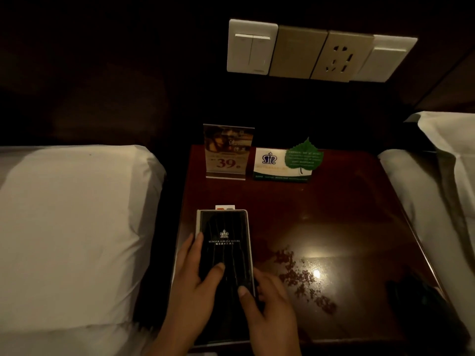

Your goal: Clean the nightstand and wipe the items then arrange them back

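Observation:
A black hotel folder [223,242] with a crest and white lettering lies at the front left of the dark red nightstand [334,217]. My left hand [192,283] grips its left edge with the thumb on the cover. My right hand [267,304] holds its lower right corner, thumb on top. A small card [225,207] peeks out past the folder's far end. At the back stand an acrylic sign [227,152] reading 39 and a white tent card [272,164] with a green leaf card [304,156] leaning against it.
White beds flank the nightstand, one on the left [69,222] and one on the right [437,201]. Switches and a socket panel [316,52] sit on the wall above. A dark object [416,296] rests at the nightstand's front right corner. Speckled marks [300,276] show on the glossy top.

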`<action>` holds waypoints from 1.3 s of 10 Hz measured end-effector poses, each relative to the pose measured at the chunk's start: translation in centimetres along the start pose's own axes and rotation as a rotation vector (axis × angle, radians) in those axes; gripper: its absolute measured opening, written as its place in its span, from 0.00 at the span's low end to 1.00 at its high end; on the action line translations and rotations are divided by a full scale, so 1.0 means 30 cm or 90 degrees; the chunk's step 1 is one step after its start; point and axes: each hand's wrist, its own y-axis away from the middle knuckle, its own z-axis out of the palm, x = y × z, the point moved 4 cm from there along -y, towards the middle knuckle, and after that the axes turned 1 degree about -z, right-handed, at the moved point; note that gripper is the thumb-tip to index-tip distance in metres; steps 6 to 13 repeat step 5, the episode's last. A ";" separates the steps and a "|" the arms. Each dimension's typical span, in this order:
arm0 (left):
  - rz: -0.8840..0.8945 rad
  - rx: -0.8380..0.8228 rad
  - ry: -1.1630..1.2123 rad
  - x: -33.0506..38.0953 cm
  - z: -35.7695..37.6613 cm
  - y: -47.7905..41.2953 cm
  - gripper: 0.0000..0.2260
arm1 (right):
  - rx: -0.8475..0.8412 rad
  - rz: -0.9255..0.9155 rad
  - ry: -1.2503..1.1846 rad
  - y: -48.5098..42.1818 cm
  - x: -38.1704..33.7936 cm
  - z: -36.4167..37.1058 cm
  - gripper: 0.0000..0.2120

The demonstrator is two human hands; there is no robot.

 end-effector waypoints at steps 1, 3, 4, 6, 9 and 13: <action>0.007 -0.005 0.003 0.007 0.001 0.014 0.31 | -0.026 -0.022 0.018 0.003 -0.011 -0.005 0.22; 0.000 -0.002 0.018 0.015 -0.006 0.044 0.31 | -0.075 -0.003 0.000 -0.014 0.003 -0.013 0.20; -0.027 0.003 0.049 0.014 -0.020 0.052 0.27 | -0.104 0.060 -0.068 -0.035 0.018 -0.039 0.15; -0.095 0.020 0.059 0.015 -0.053 0.055 0.25 | -0.104 0.107 -0.097 -0.081 0.030 -0.062 0.12; -0.095 0.020 0.059 0.015 -0.053 0.055 0.25 | -0.104 0.107 -0.097 -0.081 0.030 -0.062 0.12; -0.095 0.020 0.059 0.015 -0.053 0.055 0.25 | -0.104 0.107 -0.097 -0.081 0.030 -0.062 0.12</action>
